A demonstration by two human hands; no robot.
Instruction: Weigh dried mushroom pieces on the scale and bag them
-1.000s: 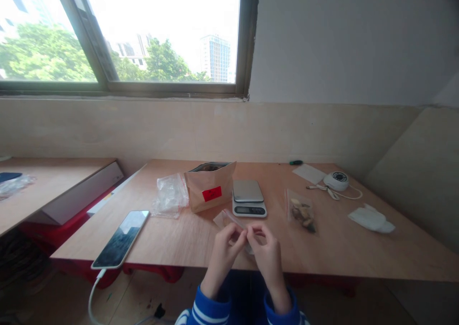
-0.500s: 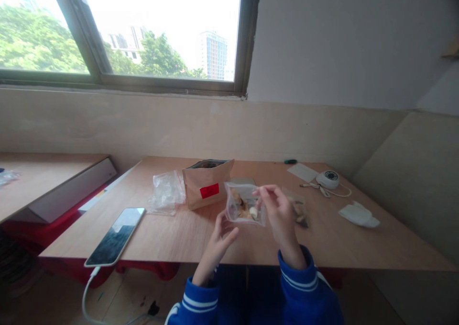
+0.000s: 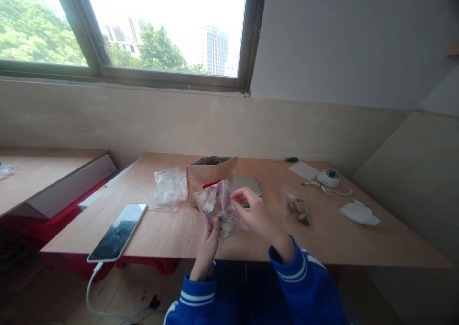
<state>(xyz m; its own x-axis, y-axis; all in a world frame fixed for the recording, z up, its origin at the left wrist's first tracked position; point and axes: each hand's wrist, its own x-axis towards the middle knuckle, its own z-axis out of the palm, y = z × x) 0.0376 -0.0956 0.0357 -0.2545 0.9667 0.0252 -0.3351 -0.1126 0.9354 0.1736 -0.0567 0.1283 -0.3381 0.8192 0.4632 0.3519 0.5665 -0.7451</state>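
In the head view, a clear pouch was held above the tabletop's near edge, in front of the brown bag. Its bottom was pinched by the left hand and its top by the right hand, both closed on it. The film looked thin, crinkled and slack, with pale chunks inside (contents blurred). If the mouth was unsealed, pieces could probably spill as it tilted.

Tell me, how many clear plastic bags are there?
3. One bag with snacks is held in both hands. A filled one lies on the table to the right. A crumpled pile, left of the paper bag, may hold several.
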